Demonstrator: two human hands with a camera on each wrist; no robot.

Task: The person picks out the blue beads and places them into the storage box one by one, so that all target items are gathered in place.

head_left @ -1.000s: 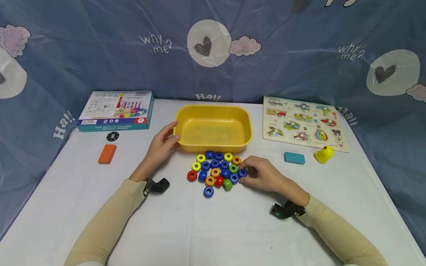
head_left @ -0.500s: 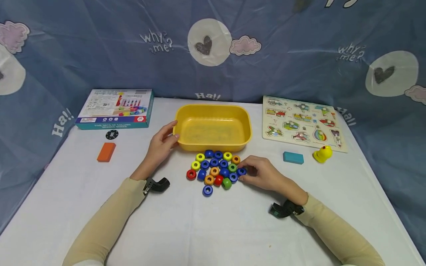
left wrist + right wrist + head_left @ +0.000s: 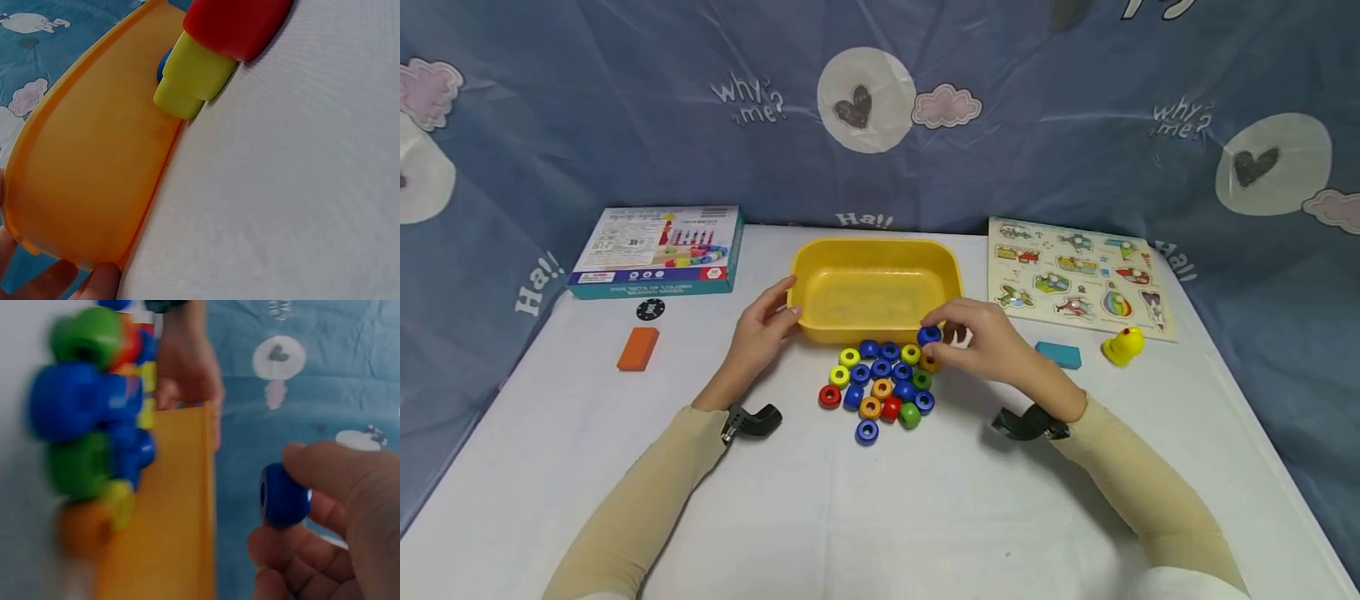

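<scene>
My right hand [image 3: 988, 343] pinches a blue bead [image 3: 285, 495] between thumb and fingertips. In the head view, that bead is close to the front right corner of the yellow plastic tray [image 3: 880, 335], above the loose beads. At the tray's left end, my left hand [image 3: 760, 329] holds the rim and wall with thumb and fingers. Several round beads with holes, such as a red bead [image 3: 830, 396] and a green bead [image 3: 909, 415], lie grouped on the table in front of the tray. An orange bead [image 3: 929, 364] is partly hidden by my right hand.
A bead-set box [image 3: 655, 250] lies at the back left, with a black chip [image 3: 651, 309] and an orange block [image 3: 638, 348] before it. On the right are a puzzle board [image 3: 1078, 279], a blue block [image 3: 1058, 355] and a yellow toy duck [image 3: 1123, 346]. A printed cloth [image 3: 1045, 150] hangs behind.
My right hand has lifted the blue bead from the right side of the group and moved it up and slightly left toward the tray. The left hand keeps its place on the tray.
</scene>
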